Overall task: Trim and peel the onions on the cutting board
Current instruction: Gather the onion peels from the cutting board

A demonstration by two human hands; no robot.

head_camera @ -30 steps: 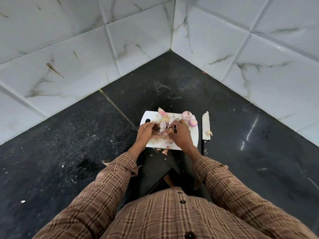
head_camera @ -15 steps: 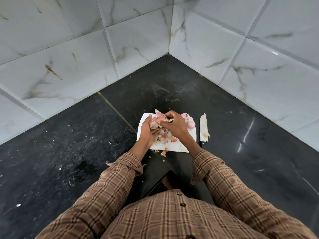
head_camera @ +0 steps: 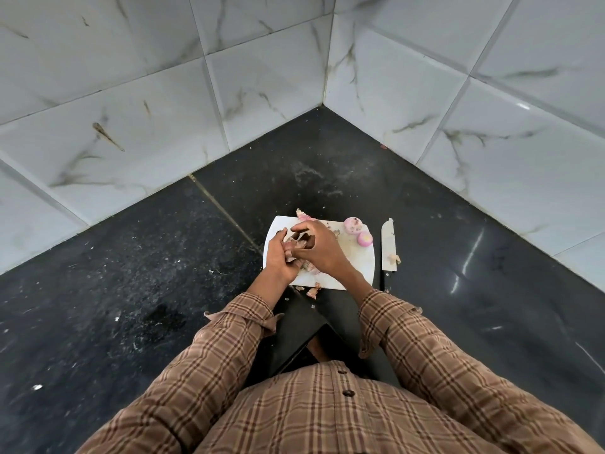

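A white cutting board [head_camera: 361, 263] lies on the black counter in the corner. Over its left half my left hand [head_camera: 277, 257] cups an onion [head_camera: 296, 241], mostly hidden by fingers. My right hand [head_camera: 319, 249] pinches at the onion's skin from above. Two peeled pink onions [head_camera: 353, 224] [head_camera: 364, 238] sit at the board's far right corner. Loose onion skins [head_camera: 304, 215] lie at the board's far edge and more skins [head_camera: 313, 290] at its near edge.
A knife [head_camera: 388, 245] lies on the counter just right of the board, blade pointing away, with a scrap [head_camera: 394, 258] beside it. White marble-tiled walls [head_camera: 262, 93] close the corner behind. The black counter [head_camera: 131, 273] spreads left and right.
Both hands lifted from the board with the onion, then moved slightly left; the right hand's fingers now pinch over the onion held in the left hand.
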